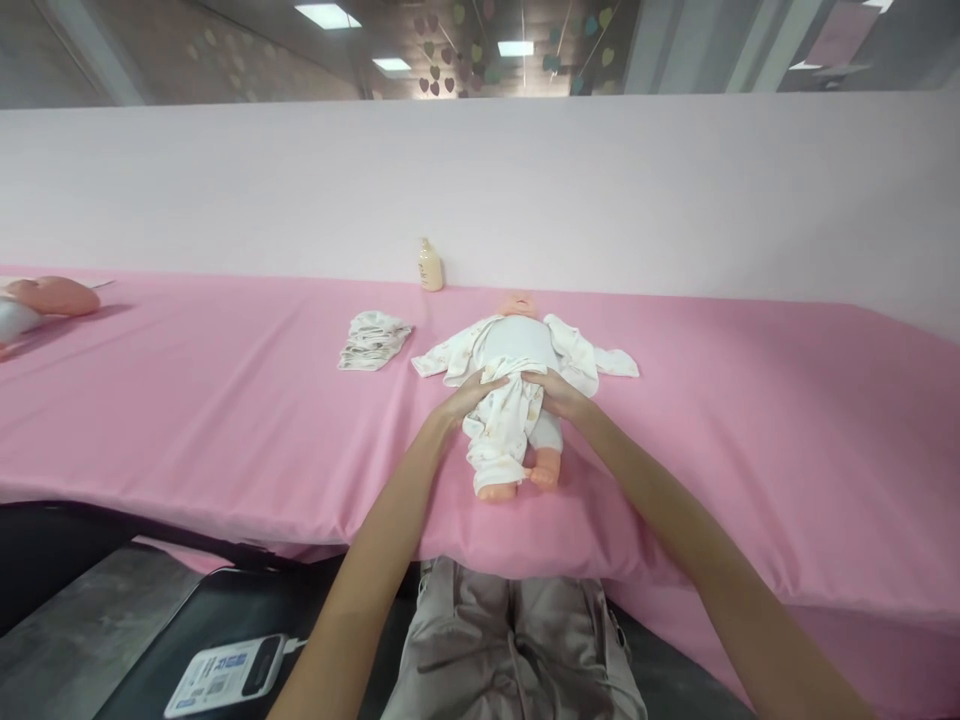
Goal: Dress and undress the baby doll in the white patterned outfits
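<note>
A baby doll [519,338] lies on its back with its feet toward me, a white garment over its torso. Under its arms a white patterned baby jacket [456,352] is spread with both sleeves out. Patterned baby pants [498,432] cover the doll's leg on my left; the other leg [546,465] is outside them, its lower part bare. My left hand [472,394] is closed on the left side of the pants' bunched waist. On the other side of that waist my right hand [561,394] grips too, fingertips partly hidden in the cloth.
The doll rests on a pink-covered table [247,400]. Folded patterned cloth [373,341] lies left of it, and a pump bottle [430,266] stands against the white wall [600,190]. Another doll [52,296] is at the far left. A phone-like device [225,676] lies on a black seat [217,600].
</note>
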